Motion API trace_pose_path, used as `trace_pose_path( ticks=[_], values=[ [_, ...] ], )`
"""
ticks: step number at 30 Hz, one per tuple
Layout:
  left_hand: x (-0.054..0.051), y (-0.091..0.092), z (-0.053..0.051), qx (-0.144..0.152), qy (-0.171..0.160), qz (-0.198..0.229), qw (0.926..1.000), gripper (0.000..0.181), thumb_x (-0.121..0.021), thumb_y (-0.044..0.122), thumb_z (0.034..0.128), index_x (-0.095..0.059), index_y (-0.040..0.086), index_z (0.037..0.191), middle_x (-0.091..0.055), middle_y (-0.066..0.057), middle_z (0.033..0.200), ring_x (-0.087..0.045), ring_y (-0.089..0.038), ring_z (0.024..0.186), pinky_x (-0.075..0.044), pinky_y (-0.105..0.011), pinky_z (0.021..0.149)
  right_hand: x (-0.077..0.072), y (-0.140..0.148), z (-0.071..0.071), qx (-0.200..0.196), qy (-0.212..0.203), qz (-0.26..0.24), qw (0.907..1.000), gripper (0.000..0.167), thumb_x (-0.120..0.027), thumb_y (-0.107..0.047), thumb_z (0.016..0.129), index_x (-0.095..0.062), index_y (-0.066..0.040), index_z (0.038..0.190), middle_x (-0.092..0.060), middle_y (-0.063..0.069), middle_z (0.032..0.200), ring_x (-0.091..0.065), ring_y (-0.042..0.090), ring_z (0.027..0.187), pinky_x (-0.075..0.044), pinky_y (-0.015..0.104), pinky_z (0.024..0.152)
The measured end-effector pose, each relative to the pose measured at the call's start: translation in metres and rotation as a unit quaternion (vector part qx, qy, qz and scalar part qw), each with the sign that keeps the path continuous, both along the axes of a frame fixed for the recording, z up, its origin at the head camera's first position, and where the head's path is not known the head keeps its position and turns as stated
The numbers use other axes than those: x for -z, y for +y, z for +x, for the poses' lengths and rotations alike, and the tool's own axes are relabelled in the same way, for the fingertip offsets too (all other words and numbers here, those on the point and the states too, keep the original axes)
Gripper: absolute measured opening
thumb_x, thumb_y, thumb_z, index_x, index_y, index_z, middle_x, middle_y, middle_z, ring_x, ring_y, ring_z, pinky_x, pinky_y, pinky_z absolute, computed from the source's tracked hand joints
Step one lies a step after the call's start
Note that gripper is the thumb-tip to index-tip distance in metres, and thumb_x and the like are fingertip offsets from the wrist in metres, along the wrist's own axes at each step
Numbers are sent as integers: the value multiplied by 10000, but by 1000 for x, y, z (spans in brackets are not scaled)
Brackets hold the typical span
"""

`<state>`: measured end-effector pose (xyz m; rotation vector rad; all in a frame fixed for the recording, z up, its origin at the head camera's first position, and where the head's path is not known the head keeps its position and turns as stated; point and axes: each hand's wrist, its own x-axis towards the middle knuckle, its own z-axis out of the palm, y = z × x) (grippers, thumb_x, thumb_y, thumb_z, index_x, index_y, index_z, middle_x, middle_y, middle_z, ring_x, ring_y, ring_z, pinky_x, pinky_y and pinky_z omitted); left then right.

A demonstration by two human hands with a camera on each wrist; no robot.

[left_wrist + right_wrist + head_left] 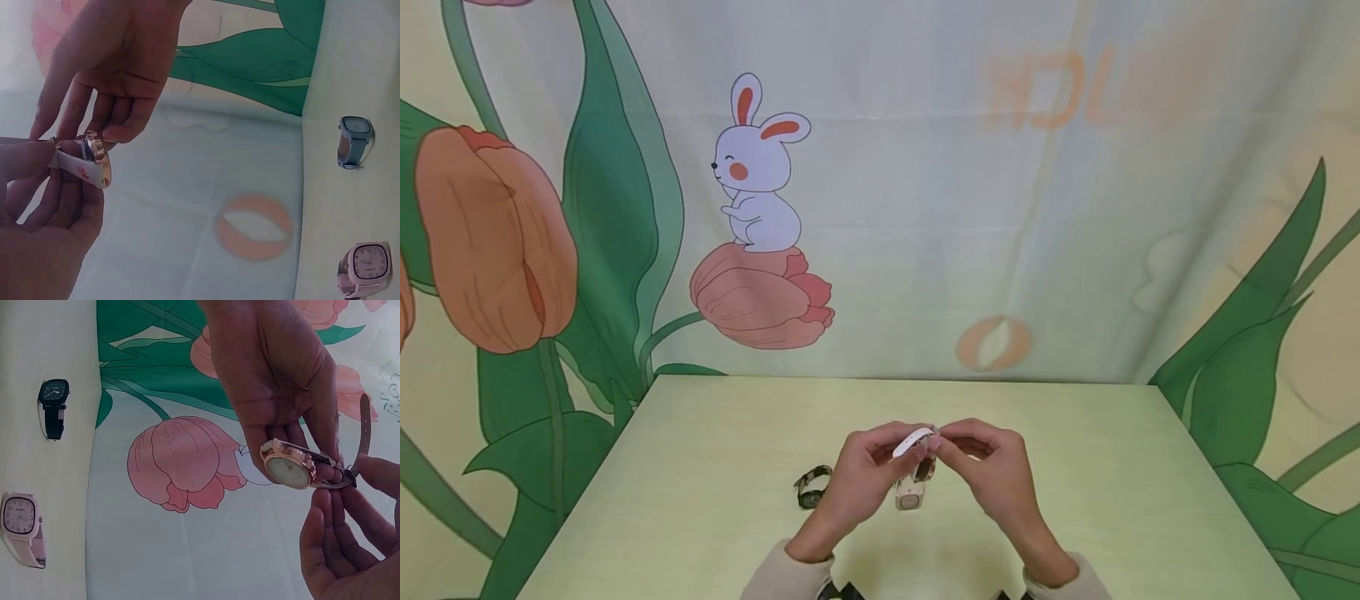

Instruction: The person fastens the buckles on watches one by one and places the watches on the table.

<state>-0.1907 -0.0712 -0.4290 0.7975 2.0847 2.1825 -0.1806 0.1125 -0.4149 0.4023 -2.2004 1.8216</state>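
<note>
Both hands hold up a wristwatch with a white strap (912, 442), a rose-gold case and a pale dial (289, 472). My left hand (867, 473) pinches the strap near the buckle from the left. From the right, my right hand (996, 468) pinches the strap at the same spot, the fingertips of both hands close together. The strap's free end, brown on its underside (365, 425), sticks out past the buckle. In the left wrist view, the rose-gold case (96, 147) hangs beside the fingers. The fingers partly hide the buckle.
On the table (700, 433), a pink square watch (909, 497) stands below the hands. A black watch (812, 488) stands to the left. The left wrist view shows a blue watch (355, 136) on the right side. A printed cloth backdrop (887, 292) hangs behind the table.
</note>
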Motion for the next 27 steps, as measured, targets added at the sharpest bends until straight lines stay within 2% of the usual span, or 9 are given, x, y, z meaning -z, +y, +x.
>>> trace_pose_path(
  ticks=[4, 6, 10, 13, 16, 21, 27],
  values=[
    [1, 2, 1, -202, -229, -114, 9995, 259, -693, 138, 918, -706, 35, 1154, -695, -173, 1181, -696, -83, 1014, -557, -255, 902, 1, -3, 0, 232, -174, -36, 9996, 117, -780, -209, 849, -766, -93, 862, -760, 79, 827, -733, 136, 730, -582, 263, 710],
    [0, 2, 1, -261, -306, -174, 9990, 245, -693, 143, 919, -710, 45, 1142, -701, -164, 1174, -700, -102, 1024, -556, -266, 910, 2, -4, 0, 308, -120, -17, 9995, 103, -769, -208, 861, -763, -106, 851, -757, 74, 798, -731, 154, 701, -583, 266, 677],
    [0, 3, 1, -317, -275, -287, 9987, 224, -681, 177, 933, -716, 79, 1131, -726, -145, 1110, -714, -146, 980, -553, -281, 915, 4, -5, -1, 374, 364, 105, 9986, 57, -755, -197, 875, -755, -142, 887, -744, 41, 809, -719, 182, 688, -592, 279, 636],
    [1, 4, 1, -375, -181, -416, 9983, 213, -673, 191, 941, -717, 90, 1124, -735, -136, 1068, -716, -140, 944, -534, -276, 938, 4, -5, -2, 406, 895, 279, 9948, 38, -751, -154, 876, -751, -170, 910, -717, 8, 852, -687, 138, 730, -589, 273, 623],
    [1, 4, 1, -427, -144, -503, 9977, 201, -670, 181, 943, -718, 94, 1118, -735, -127, 1053, -712, -134, 920, -527, -282, 946, 4, -5, -2, 461, 1197, 486, 9905, 83, -742, -115, 878, -748, -192, 908, -704, -18, 876, -655, 70, 782, -580, 257, 634],
    [0, 6, 0, -480, -191, -569, 9970, 189, -671, 162, 941, -718, 108, 1116, -736, -134, 1026, -708, -154, 895, -538, -277, 912, 1, -4, -2, 451, 1147, 484, 9912, 113, -733, -65, 872, -736, -169, 915, -728, -9, 884, -665, 53, 787, -585, 275, 622],
    [-1, 8, 2, -533, -282, -624, 9962, 191, -670, 161, 941, -718, 112, 1120, -728, -127, 1027, -693, -144, 904, -581, -252, 805, 0, -5, -1, 370, 1078, 385, 9927, 141, -716, -46, 882, -733, -173, 942, -719, 17, 889, -661, 75, 747, -576, 288, 546]
  ],
)
